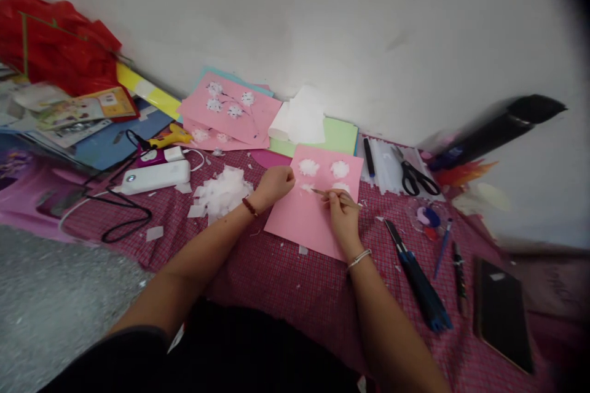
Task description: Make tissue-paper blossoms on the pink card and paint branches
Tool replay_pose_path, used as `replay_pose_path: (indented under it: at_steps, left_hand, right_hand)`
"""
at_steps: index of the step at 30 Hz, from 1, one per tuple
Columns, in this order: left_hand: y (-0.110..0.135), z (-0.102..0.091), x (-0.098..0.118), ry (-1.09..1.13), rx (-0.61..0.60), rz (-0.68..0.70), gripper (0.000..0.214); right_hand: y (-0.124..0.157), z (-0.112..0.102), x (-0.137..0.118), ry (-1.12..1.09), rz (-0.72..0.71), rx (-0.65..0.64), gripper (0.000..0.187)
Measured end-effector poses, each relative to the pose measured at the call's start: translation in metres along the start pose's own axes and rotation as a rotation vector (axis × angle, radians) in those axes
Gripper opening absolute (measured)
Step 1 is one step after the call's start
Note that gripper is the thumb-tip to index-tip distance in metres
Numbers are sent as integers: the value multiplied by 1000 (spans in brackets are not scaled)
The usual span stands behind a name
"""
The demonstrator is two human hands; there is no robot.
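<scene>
Red checked cloth (267,282) covers the table, wrinkled at the near edge, with speckled grey floor (59,295) showing at the left. Close on the right lie a dark flat device (502,313) and a blue cutter (417,285); beyond the device, a box (548,282) carries lettering too blurred to read.

Further in, a pink sheet (304,221) lies flat between the hands, bearing four white paper puffs. The right hand (343,212) pinches a thin brown stick (321,193), fingers closed around it, its pointed end at the lower-left puff. The left hand (275,184) is curled into a fist at the sheet's left edge; whether anything is inside, I cannot tell.

Left of that hand sits a heap of white paper squares (224,193), then a white power bank (157,177) with a small round display, its figures too small to make out. Farther back, a finished-looking pink picture (258,113) shows dotted puffs on drawn stems. At far left, a printed booklet (78,109), its text illegible, lies before a red bag (64,43). A scuffed, pale wall (322,24) rises behind everything.
</scene>
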State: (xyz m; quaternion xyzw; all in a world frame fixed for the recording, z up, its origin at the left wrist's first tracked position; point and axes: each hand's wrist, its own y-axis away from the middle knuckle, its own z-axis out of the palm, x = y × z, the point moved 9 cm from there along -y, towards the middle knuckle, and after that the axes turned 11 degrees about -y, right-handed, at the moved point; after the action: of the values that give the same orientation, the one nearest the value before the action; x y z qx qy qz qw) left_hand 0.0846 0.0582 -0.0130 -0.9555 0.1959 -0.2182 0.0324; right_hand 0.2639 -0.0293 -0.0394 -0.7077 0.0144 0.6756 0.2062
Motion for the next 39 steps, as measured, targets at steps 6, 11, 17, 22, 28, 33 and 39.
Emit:
replay_pose_path:
  at_steps: [6, 11, 17, 22, 28, 33, 39]
  left_hand:
    - [1, 14, -9, 49, -24, -8, 11]
    - [1, 7, -19, 62, 13, -52, 10]
    - [3, -17, -31, 37, 229, -115, 23]
    - [5, 10, -16, -18, 113, -5, 14]
    - [9, 22, 0, -1, 64, 84, 13]
    - [9, 26, 2, 22, 50, 95, 12]
    - [4, 29, -3, 70, 29, 36, 13]
  right_hand:
    - [-3, -2, 2, -5, 7, 24, 22]
    - [0, -11, -5, -61, 27, 85, 21]
    - [-1, 4, -16, -92, -1, -40, 21]
    - [-6, 31, -14, 119, -50, -213, 22]
    - [-4, 40, -16, 279, -99, -250, 25]
    - [-3, 36, -17, 346, -117, -216, 27]
    - [-4, 32, -19, 307, -122, -170, 28]
